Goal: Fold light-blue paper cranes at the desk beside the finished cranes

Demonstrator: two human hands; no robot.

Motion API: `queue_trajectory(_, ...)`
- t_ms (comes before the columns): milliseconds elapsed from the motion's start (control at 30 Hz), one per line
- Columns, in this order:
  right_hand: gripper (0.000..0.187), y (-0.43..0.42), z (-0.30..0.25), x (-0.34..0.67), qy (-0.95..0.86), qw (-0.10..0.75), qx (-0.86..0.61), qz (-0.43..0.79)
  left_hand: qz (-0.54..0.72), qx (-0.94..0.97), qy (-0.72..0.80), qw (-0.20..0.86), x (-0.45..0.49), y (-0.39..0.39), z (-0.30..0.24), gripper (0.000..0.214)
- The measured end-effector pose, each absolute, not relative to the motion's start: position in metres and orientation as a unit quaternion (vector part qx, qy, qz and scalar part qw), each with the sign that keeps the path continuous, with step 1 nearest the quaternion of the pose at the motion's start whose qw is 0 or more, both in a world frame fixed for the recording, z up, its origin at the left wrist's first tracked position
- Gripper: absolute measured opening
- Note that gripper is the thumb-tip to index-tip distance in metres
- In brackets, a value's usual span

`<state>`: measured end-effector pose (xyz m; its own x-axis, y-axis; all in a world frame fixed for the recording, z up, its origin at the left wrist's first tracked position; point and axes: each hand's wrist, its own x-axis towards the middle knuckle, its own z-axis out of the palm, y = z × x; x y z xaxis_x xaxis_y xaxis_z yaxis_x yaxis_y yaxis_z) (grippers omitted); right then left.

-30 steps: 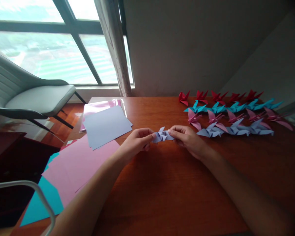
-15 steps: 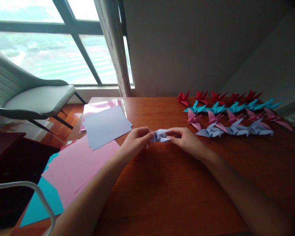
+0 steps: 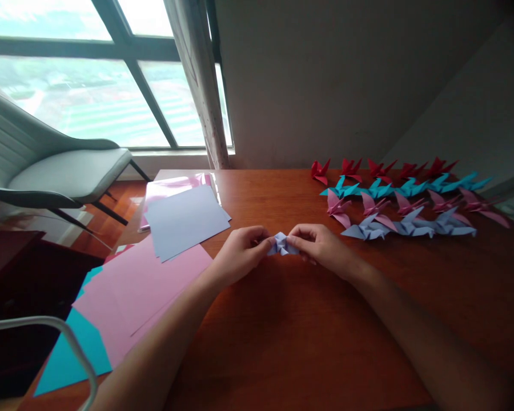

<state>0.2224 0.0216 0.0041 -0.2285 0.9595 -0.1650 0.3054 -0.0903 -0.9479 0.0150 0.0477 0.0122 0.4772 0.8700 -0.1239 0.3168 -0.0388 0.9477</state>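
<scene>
A small, partly folded piece of lavender paper (image 3: 281,244) is pinched between both hands just above the wooden table (image 3: 308,342). My left hand (image 3: 240,254) grips its left end with closed fingers. My right hand (image 3: 321,245) grips its right end the same way. The two hands are close together, and fingertips cover most of the paper.
Rows of finished paper cranes lie at the right: red (image 3: 381,168), teal (image 3: 406,186), pink (image 3: 411,204) and lavender (image 3: 411,225). Flat sheets lie at the left: lavender (image 3: 184,220), pink (image 3: 141,291) and teal (image 3: 68,359). A grey chair (image 3: 60,171) stands by the window.
My hands have drawn closer together, and the lavender paper between them now looks shorter and more bunched than a second ago.
</scene>
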Motion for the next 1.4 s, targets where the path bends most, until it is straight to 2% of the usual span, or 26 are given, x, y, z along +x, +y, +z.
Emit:
queue_trajectory(167, 0.035, 0.021, 0.006, 0.221, -0.597, 0.330, -0.521, 0.513, 0.238, 0.679, 0.438, 0.539, 0.015, 0.047, 0.012, 0.030)
queue_trajectory(333, 0.037, 0.019, 0.008, 0.223, -0.529, 0.368, -0.469, 0.605, 0.251, 0.587, 0.402, 0.656, 0.013, 0.047, 0.017, 0.038)
queue_trajectory(533, 0.034, 0.019, 0.007, 0.224, -0.426, 0.423, -0.388, 0.699, 0.310, 0.488, 0.324, 0.749, 0.015, 0.044, 0.018, 0.037)
queue_trajectory(833, 0.034, 0.017, 0.003, 0.214, -0.357, 0.492, -0.347, 0.715, 0.367, 0.426, 0.294, 0.773, 0.022, 0.039, 0.015, 0.038)
queue_trajectory(1033, 0.038, 0.014, 0.002, 0.208, -0.350, 0.489, -0.345, 0.721, 0.377, 0.379, 0.269, 0.802, 0.022, 0.037, 0.012, 0.037)
queue_trajectory(1400, 0.034, 0.012, 0.004, 0.207, -0.345, 0.496, -0.326, 0.727, 0.375, 0.381, 0.261, 0.804, 0.023, 0.037, 0.013, 0.037)
